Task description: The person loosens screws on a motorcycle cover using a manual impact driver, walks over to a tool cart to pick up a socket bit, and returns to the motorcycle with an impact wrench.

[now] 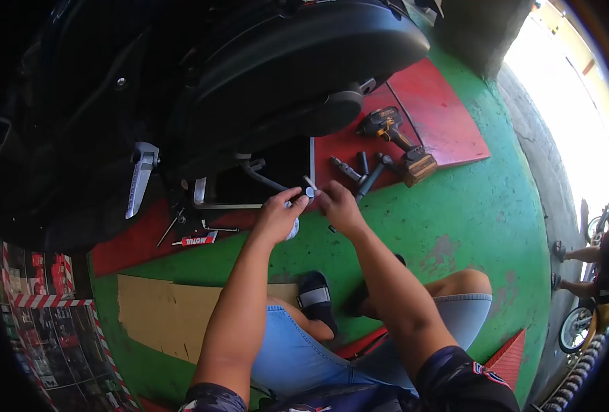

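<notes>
My left hand (279, 216) is closed around a small round whitish part (310, 192), with a pale, crumpled-looking item (293, 229) below its fingers. Close beside it on the right, my right hand (339, 206) pinches a thin light-coloured piece (309, 182) that points up and left. Both hands are nearly touching, just in front of a metal-edged dark tray (312, 161) under the motorcycle (277, 75). What the small parts are exactly cannot be made out.
A cordless impact driver (394, 130) and sockets (347, 169) lie on the red platform (449, 103) at the right. A Motul tube (198, 239) and wrench (220, 229) lie left. Cardboard (174, 309) covers green floor. A person's legs (582, 255) show far right.
</notes>
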A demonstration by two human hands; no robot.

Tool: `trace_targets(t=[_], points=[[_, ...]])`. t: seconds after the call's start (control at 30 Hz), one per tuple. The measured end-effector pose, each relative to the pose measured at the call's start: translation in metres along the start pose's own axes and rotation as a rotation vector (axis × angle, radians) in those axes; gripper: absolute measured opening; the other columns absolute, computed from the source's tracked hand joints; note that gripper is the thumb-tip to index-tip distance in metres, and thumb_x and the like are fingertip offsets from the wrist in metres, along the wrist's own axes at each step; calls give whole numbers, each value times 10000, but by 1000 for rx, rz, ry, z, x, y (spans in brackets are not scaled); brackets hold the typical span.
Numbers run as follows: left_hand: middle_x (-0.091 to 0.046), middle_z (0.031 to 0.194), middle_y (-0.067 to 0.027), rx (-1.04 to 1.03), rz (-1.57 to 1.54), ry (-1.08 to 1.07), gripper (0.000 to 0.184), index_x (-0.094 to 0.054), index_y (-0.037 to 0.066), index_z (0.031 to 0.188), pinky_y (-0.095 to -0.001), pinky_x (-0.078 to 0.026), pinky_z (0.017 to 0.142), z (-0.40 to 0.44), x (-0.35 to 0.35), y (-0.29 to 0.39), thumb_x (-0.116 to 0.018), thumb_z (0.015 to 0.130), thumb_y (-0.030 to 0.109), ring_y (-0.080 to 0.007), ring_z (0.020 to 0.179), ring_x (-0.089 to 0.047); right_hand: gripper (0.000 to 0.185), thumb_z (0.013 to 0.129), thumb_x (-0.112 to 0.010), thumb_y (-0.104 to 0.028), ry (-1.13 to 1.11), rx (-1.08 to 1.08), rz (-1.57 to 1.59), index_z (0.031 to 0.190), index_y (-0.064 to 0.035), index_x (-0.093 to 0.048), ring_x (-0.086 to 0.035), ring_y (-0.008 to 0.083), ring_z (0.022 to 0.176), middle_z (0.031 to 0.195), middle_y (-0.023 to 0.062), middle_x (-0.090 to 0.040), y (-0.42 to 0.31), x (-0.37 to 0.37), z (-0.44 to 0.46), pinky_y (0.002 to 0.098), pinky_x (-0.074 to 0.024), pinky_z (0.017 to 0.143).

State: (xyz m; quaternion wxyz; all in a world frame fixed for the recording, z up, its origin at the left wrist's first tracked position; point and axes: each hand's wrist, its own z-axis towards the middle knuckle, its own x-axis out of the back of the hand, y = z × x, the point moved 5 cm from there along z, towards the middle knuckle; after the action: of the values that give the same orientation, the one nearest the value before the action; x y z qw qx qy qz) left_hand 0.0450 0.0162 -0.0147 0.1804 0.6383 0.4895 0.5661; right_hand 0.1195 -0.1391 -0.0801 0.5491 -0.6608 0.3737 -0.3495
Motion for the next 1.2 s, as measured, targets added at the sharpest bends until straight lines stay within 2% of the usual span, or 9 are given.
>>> trace_targets(t=[0.07, 0.2, 0.37, 0.43, 0.53, 0.67, 1.03, 1.13, 1.2], points=[[-730, 957, -65, 27, -163, -47, 289, -731, 6, 1108, -317, -537, 772, 9, -15, -9, -649, 994, 259, -134, 859, -666, 194, 1010, -642, -211, -59, -44, 346, 974, -22, -613, -557, 94, 616, 792, 20, -644, -5, -20, -20, 251, -457, 577], [-711, 825, -50, 171, -425, -125, 259, -740, -5, 977, -294, -507, 679, -11, -3, 3, -664, 978, 242, -109, 721, -640, 184, 1015, -633, -202, -48, -69, 450, 972, -23, -616, -572, 96, 631, 789, 19, -646, -9, -35, -47, 252, -458, 581], [-699, 778, -46, 93, -440, 116, 253, -741, 2, 920, -266, -483, 635, -14, 35, -9, -695, 942, 250, -114, 686, -635, 299, 895, -729, -259, 335, 98, -384, 1068, -28, -650, -666, 342, 726, 876, 151, -690, 25, 11, -18, 447, -533, 685], [-692, 766, -42, 193, -521, 119, 257, -741, 6, 909, -264, -482, 650, -17, 43, -10, -702, 937, 259, -115, 682, -633, 239, 906, -643, -176, 504, 223, -812, 1115, -64, -667, -638, 357, 954, 1037, 141, -685, 51, 32, 5, 470, -517, 806], [-689, 762, -41, 183, -511, 105, 260, -740, 13, 908, -263, -484, 642, -18, 42, 0, -702, 940, 269, -118, 674, -634, 269, 947, -534, -189, 380, 107, -1122, 1145, -75, -675, -567, 312, 1137, 1123, 129, -664, 47, 49, 42, 439, -485, 869], [-694, 771, -45, 179, -521, 79, 271, -744, 15, 928, -261, -495, 644, -21, 37, 13, -697, 948, 281, -120, 692, -649, 360, 999, -441, -275, 251, 54, -1387, 1145, -46, -676, -555, 290, 1161, 1178, 102, -658, 72, 50, 94, 403, -467, 846], [-722, 876, -54, 152, -573, 93, 271, -744, -2, 1013, -268, -501, 719, -11, 37, 3, -672, 980, 257, -121, 786, -657, 207, 946, -551, -222, 299, 178, -1087, 1038, -46, -609, -554, 376, 1118, 1081, 177, -606, 48, 48, 57, 505, -479, 863], [-717, 870, -59, 41, -630, 119, 284, -722, 12, 1053, -271, -534, 696, -10, 41, 6, -625, 1010, 276, -136, 777, -683, 209, 896, -645, -179, 283, 339, -748, 1018, -22, -580, -581, 412, 1041, 1023, 191, -594, 17, 42, 22, 513, -486, 848], [-717, 875, -56, 1, -678, 90, 282, -724, 12, 1036, -269, -526, 703, -21, 48, 15, -623, 1012, 274, -127, 787, -676, 270, 917, -678, -200, 136, 331, -533, 1055, 2, -564, -620, 334, 888, 948, 166, -602, -16, 32, -18, 451, -499, 811]])
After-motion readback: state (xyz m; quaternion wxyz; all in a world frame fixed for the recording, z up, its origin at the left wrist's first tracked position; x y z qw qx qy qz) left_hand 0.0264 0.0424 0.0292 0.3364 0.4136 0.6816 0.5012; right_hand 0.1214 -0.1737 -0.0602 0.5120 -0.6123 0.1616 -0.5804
